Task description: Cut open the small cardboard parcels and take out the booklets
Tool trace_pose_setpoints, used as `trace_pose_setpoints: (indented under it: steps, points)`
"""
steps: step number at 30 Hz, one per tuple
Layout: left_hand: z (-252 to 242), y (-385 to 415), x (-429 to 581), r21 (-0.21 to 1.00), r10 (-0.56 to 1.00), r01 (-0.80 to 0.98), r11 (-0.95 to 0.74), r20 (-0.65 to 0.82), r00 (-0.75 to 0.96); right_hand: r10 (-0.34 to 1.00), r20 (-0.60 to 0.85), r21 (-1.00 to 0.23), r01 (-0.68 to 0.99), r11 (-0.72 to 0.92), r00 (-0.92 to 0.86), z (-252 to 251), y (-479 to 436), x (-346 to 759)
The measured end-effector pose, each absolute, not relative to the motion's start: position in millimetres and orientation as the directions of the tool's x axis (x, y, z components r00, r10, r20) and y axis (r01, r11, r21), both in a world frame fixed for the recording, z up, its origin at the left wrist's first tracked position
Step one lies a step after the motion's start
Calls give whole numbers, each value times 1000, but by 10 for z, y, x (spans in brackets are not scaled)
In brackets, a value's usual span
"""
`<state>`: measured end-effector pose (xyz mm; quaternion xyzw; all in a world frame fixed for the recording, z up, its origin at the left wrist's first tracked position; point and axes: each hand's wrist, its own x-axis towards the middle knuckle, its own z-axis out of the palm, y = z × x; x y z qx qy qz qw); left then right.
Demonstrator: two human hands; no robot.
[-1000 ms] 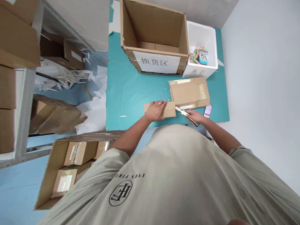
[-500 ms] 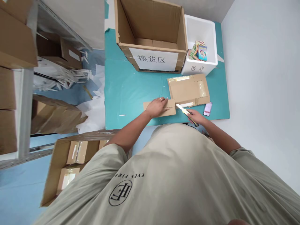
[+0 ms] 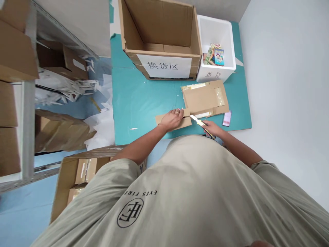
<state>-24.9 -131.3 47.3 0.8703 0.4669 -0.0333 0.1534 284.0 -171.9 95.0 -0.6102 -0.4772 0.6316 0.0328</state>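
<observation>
A small cardboard box [image 3: 184, 122] lies near the front edge of the teal table, a gap showing along its top seam. My left hand [image 3: 171, 119] rests on it, fingers curled over the flap at that seam and closed on it. In my right hand [image 3: 212, 129] is a yellow-and-black utility knife [image 3: 200, 122], blade out. Its tip is at the right end of the box, by the seam. Just behind lies a flattened piece of cardboard [image 3: 204, 99] with strips of tape, and a phone [image 3: 227, 118] is to the right.
A large open carton [image 3: 168, 65] with a paper sign and a white foam box [image 3: 216, 74] holding colourful small packs [image 3: 219, 57] stand at the back of the teal table [image 3: 138, 99]. Left are shelves with cartons and a floor carton [image 3: 60, 181] of smaller boxes. A wall bounds the right.
The seam on the small box has parted, and my left fingers have curled onto the flap. The knife tip has shifted slightly left to the box end. The view has shifted a little.
</observation>
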Motion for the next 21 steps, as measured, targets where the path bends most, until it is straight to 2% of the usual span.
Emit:
trace_pose_setpoints:
  steps: [5, 13, 18, 21]
  points:
    - [529, -1249, -247, 203, 808, 839, -504, -231, 542, 565, -777, -606, 570, -555, -277, 970, -1697, 2836]
    - [617, -1254, -287, 250, 810, 854, -456, -281, 514, 541, -781, -615, 535, -579, -312, 1023, -1677, 2874]
    - [672, -1154, -301, 224, 788, 869, -442, -365, 495, 561, -770, -624, 538, -566, -303, 993, -1670, 2909]
    - [681, -1065, -365, 255, 782, 854, -454, -345, 519, 585, -754, -633, 569, -524, -299, 946, -1631, 2912]
